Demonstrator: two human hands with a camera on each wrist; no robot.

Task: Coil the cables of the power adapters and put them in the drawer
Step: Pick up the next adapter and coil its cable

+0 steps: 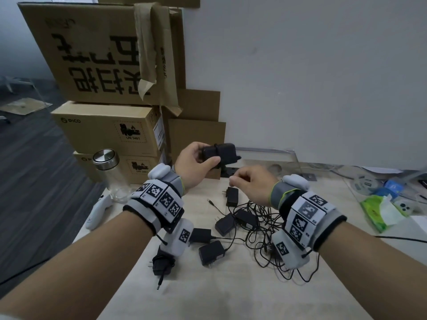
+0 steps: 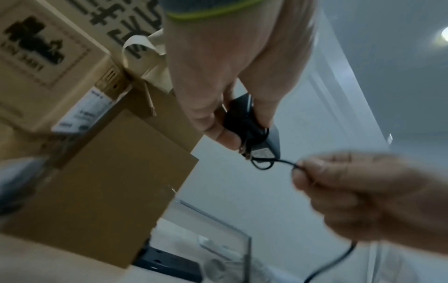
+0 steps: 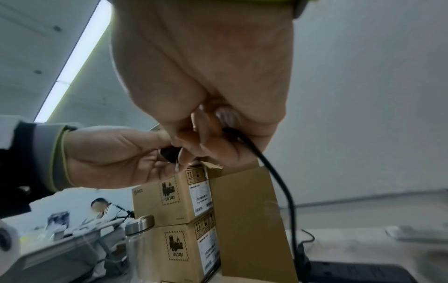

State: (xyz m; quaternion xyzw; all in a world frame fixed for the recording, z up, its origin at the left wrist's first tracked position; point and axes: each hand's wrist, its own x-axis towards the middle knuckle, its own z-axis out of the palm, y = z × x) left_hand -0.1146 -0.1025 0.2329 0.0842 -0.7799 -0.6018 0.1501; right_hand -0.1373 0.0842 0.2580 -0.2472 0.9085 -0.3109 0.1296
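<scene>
My left hand (image 1: 196,161) grips a black power adapter (image 1: 219,152) above the far part of the table, with its cable wound around the body. In the left wrist view the adapter (image 2: 244,124) shows its prongs and a small cable loop (image 2: 264,164). My right hand (image 1: 249,181) is just below and right of it, pinching the cable's free end (image 3: 244,139) between thumb and fingers. Several more black adapters (image 1: 211,251) lie on the table with a tangle of cables (image 1: 258,227). One adapter with a coiled cable (image 1: 161,264) lies near my left wrist. No drawer is in view.
Cardboard boxes (image 1: 108,132) are stacked at the back left, with a glass bottle (image 1: 111,174) in front of them. A white controller (image 1: 98,211) lies at the table's left edge. A tissue pack (image 1: 379,210) and small items sit at the right.
</scene>
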